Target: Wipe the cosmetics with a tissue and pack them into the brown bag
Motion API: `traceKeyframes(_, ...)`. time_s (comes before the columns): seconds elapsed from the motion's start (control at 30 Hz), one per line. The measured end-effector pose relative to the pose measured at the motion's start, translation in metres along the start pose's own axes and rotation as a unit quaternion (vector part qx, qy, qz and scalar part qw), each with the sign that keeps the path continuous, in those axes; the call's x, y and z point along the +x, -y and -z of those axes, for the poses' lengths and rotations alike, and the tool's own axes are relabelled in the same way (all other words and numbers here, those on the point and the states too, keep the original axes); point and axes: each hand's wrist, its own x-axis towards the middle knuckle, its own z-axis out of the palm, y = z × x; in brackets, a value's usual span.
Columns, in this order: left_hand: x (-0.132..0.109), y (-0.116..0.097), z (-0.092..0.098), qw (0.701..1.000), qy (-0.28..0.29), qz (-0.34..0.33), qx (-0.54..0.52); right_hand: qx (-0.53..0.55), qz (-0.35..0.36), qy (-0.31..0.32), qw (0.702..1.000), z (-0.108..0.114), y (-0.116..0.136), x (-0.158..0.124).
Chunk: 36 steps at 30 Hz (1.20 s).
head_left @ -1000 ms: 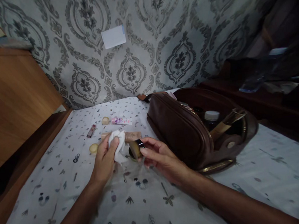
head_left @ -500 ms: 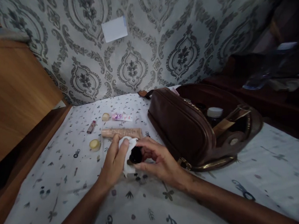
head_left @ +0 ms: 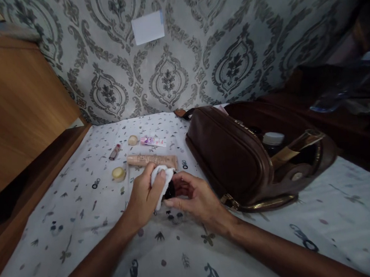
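Note:
My left hand (head_left: 146, 195) is closed round a folded white cloth (head_left: 161, 176) and presses it against a small black round object (head_left: 169, 191). My right hand (head_left: 199, 197) holds that black object from the other side between thumb and fingers; its kind is hidden by the cloth and fingers. Just beyond the hands lies a peach-coloured squeeze tube (head_left: 151, 160). Behind it are a small pink and white tube (head_left: 153, 141) and a cream-coloured round pot (head_left: 133, 140). To the left lie a lipstick-like tube (head_left: 114, 152) and a yellowish round pot (head_left: 119, 174).
An unzipped brown leather bag (head_left: 231, 152) stands on the right, with a white-capped jar (head_left: 273, 139) and other items inside. A patterned white sheet (head_left: 162, 251) covers the surface. A wooden cabinet (head_left: 22, 100) borders the left, and a patterned wall (head_left: 173, 71) the back.
The white cloth in my left hand has come over more of the black object, whose round face showed before. My right hand keeps its hold. The view has shifted slightly.

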Motion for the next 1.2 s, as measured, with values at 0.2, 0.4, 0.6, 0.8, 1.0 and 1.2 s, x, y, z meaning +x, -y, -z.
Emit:
traceKeyframes(0.2,0.007,0.005,0.009,0.991,0.053,0.064,-0.104,-0.088,0.097,0.042,0.991,0.006,0.008,-0.002)
traceKeyframes(0.4,0.007,0.003,0.008,0.941,0.090,0.136,-0.297,-0.103,0.154,0.044,0.982,0.009,0.014,-0.004)
traceKeyframes(0.6,0.004,0.006,-0.003,0.943,0.008,0.182,-0.278,-0.110,0.176,-0.024,0.978,0.006,0.005,-0.004)
traceKeyframes(0.8,0.000,0.018,-0.005,0.934,0.137,0.192,-0.268,-0.151,0.234,-0.086,0.957,0.009,0.001,-0.001)
traceKeyframes(1.0,-0.003,0.014,-0.001,0.915,0.188,0.174,-0.313,-0.193,0.297,-0.087,0.931,0.010,0.008,-0.003)
traceKeyframes(1.2,-0.002,0.019,0.000,0.905,0.203,0.226,-0.299,-0.242,0.331,-0.080,0.908,0.012,0.006,-0.005)
